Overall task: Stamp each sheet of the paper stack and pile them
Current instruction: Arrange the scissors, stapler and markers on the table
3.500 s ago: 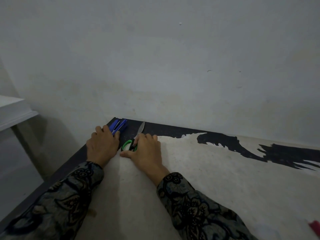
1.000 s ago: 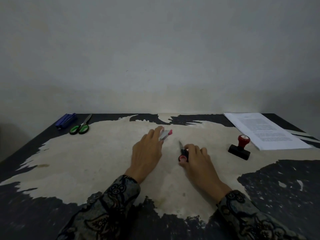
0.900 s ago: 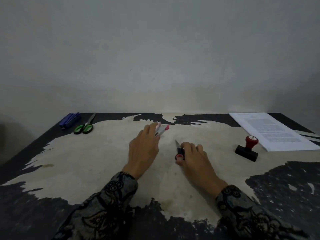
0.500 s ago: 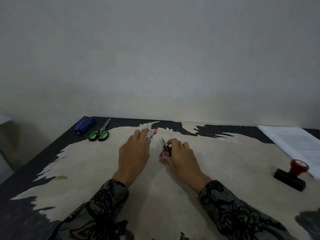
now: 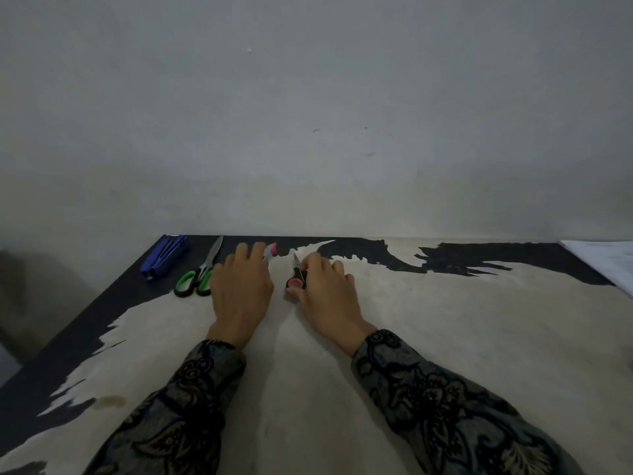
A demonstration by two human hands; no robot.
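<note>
Pink-tipped cutter (image 5: 271,250) pokes past the left hand (image 5: 241,289) fingers, which hold it; right hand (image 5: 325,289) fingers pinch small scissors (image 5: 297,274). Green scissors (image 5: 198,275) lie just left on the tabletop (image 5: 445,337). Paper (image 5: 606,258) sits far right, unstamped; best park both tools there neatly first.

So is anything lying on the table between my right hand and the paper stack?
Nothing visible does. The right hand grips small red-handled scissors; from there to the paper stack at the frame's right edge, only bare table shows. The stamp is out of view.
</note>
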